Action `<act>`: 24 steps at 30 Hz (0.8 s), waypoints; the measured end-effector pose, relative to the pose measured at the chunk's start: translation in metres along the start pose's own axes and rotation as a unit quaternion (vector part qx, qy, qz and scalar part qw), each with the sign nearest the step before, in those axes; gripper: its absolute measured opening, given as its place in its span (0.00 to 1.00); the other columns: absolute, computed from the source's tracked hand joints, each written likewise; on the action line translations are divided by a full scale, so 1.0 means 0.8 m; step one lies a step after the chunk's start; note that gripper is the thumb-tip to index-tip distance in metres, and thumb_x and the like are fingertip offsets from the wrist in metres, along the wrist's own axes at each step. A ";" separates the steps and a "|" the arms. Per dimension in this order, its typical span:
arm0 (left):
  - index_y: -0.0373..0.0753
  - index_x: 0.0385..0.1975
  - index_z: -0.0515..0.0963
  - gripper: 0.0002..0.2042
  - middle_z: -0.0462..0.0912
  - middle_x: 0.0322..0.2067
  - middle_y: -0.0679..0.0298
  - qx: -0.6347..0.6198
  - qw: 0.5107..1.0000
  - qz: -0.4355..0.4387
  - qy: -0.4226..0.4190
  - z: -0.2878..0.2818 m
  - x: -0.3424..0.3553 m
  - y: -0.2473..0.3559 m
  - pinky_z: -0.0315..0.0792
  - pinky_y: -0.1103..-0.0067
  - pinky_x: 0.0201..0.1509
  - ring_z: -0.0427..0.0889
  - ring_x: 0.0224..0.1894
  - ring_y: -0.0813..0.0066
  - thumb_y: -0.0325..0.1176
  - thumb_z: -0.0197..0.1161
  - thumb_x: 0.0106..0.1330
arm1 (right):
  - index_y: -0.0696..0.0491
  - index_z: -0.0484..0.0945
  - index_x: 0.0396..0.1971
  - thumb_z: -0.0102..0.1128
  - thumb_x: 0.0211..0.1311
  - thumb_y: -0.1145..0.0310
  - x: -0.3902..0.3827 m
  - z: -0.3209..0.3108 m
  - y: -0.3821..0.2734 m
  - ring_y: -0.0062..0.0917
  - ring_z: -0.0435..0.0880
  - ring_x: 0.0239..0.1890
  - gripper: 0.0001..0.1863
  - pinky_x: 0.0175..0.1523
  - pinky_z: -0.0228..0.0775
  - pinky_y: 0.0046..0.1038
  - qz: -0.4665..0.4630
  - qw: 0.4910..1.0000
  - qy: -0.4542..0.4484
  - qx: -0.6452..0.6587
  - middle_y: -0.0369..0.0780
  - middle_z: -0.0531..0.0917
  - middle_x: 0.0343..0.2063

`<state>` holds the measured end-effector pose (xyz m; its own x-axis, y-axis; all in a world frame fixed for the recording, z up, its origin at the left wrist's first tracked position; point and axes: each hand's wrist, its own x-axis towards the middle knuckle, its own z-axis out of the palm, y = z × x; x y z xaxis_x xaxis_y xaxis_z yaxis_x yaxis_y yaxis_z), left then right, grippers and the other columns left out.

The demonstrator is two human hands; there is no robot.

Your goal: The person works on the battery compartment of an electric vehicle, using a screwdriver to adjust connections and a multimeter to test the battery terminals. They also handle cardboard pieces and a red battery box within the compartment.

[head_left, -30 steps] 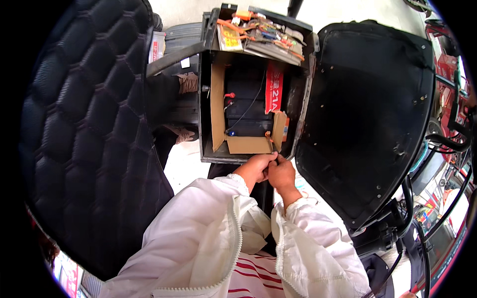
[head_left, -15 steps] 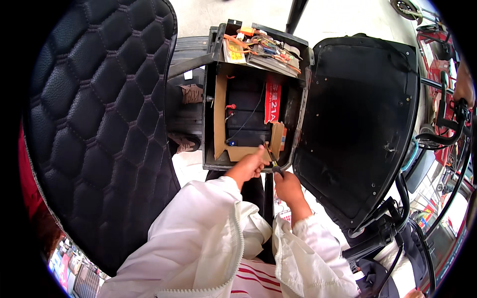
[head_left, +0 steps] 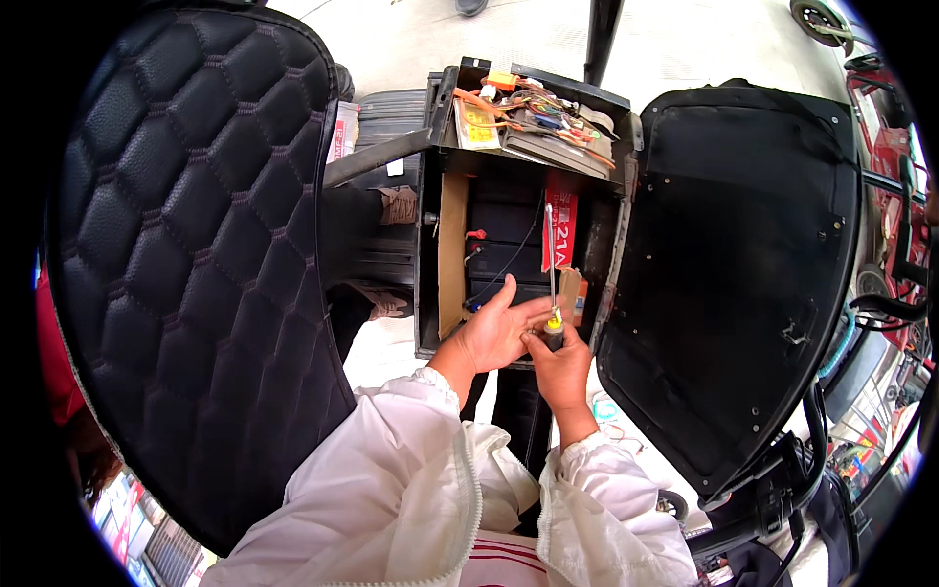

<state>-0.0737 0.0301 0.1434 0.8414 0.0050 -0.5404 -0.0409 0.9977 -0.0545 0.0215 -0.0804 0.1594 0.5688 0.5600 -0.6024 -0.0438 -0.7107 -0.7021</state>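
My right hand [head_left: 562, 370] is closed round the black and yellow handle of a screwdriver [head_left: 551, 259]. Its long metal shaft points away from me, over the near right part of an open black box [head_left: 427, 293]. Beside it, my left hand [head_left: 499, 328] has its fingers stretched out and its thumb up, the fingertips close to the screwdriver. Dark batteries [head_left: 504, 210] lie in the box, with a red terminal cap, a thin black wire and a red printed label [head_left: 560, 230]. Cardboard [head_left: 452, 245] lines the box's left wall; my left hand hides part of the near edge.
Bundled wires [head_left: 538, 108] with orange connectors lie on a ledge at the box's far side. A quilted black seat [head_left: 196, 245] stands raised at left, a black lid panel [head_left: 734, 264] at right. Someone's shoe [head_left: 398, 205] shows left of the box. Handlebars and vehicles crowd the right.
The screwdriver's shaft now shows plainly, pointing away from me. My left hand has opened from its curled shape. The box appears slightly lower and further right in view.
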 end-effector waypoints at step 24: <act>0.36 0.32 0.80 0.06 0.84 0.32 0.49 0.686 0.562 -0.031 0.461 -0.157 0.018 -0.014 0.76 0.66 0.46 0.84 0.39 0.52 0.30 0.64 0.58 | 0.56 0.78 0.33 0.62 0.58 0.74 0.034 0.000 0.038 0.09 0.71 0.23 0.04 0.28 0.65 0.18 0.111 0.972 -0.128 0.163 0.30 0.77 0.20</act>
<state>-0.1290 0.0107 0.0312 0.1567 0.5609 -0.8129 0.9590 0.1104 0.2610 0.0356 -0.0869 0.1221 0.2946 0.5259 -0.7979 -0.4232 -0.6768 -0.6023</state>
